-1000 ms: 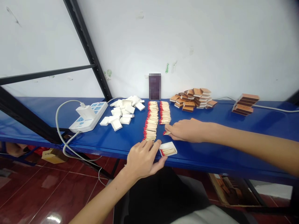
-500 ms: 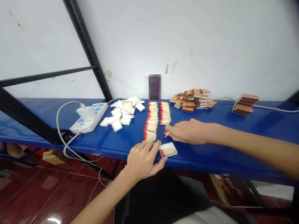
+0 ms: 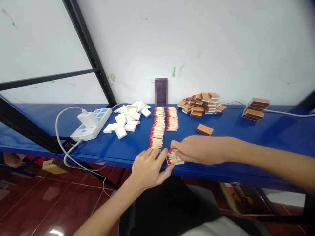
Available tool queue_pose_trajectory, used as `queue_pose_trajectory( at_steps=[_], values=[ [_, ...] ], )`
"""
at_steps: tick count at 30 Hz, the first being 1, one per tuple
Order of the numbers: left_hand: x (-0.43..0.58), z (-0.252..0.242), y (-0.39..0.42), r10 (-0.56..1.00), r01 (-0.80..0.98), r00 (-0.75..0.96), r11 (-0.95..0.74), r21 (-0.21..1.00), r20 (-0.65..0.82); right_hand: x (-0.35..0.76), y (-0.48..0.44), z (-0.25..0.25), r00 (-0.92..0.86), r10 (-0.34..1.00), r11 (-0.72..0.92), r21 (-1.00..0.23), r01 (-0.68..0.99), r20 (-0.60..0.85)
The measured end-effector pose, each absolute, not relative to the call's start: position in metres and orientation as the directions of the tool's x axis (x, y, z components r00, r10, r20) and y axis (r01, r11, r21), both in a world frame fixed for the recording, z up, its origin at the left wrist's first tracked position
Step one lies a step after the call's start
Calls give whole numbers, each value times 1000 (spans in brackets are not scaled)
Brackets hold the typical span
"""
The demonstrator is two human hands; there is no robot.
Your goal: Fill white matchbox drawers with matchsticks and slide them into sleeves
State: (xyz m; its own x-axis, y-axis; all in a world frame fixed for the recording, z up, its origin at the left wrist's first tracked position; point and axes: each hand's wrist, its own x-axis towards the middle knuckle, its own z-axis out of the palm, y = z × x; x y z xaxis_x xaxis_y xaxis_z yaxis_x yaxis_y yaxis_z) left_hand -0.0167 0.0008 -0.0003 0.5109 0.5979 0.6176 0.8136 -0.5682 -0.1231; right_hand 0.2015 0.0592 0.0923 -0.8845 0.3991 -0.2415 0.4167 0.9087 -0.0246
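My left hand [image 3: 147, 168] grips the left end of a small white matchbox tray [image 3: 182, 163] at the front edge of the blue shelf, thumb on the near side and index finger on the far side. Red-tipped matches [image 3: 174, 160] lie in that tray, heads to the left. Over it, my right hand [image 3: 204, 150] is closed in a pinch on some matches, partly hidden by the fingers. Just beyond the hands lie a long row of matches [image 3: 157, 127] and a shorter row [image 3: 172, 118]. One orange-brown matchbox [image 3: 204, 129] rests behind my right wrist.
White trays [image 3: 130, 116] are heaped at the left, near a power strip [image 3: 86, 127] with a cable. A pile of matchboxes [image 3: 201, 105] lies at the back right, a stack of matchboxes [image 3: 256, 109] farther right. A dark pixelated rectangle [image 3: 161, 91] leans against the wall.
My right hand has moved down and towards me, bringing its matches from beside the rows to the tray. More matches show in the tray. The single matchbox has come into full view.
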Motion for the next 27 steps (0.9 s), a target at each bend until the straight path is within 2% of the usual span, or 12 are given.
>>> queue_pose_trajectory(
  at_steps=[6, 10, 19, 24, 27],
  values=[
    [-17, -1, 1, 598, 810, 515, -575, -120, 614, 194, 48, 88, -890, 392, 919, 46, 392, -235],
    [-16, -2, 1, 602, 812, 511, -573, -114, 613, 192, 44, 89, -895, 390, 919, 32, 393, -216],
    [-17, -2, 1, 604, 810, 508, -576, -104, 614, 203, 61, 99, -799, 576, 756, -259, 601, -173],
    [-17, -3, 2, 597, 810, 507, -577, -107, 621, 199, 76, 95, -785, 583, 613, -521, 594, -208],
    [-17, -4, 1, 592, 809, 509, -578, -112, 624, 195, 77, 92, -787, 571, 551, -601, 579, -234]
  ],
)
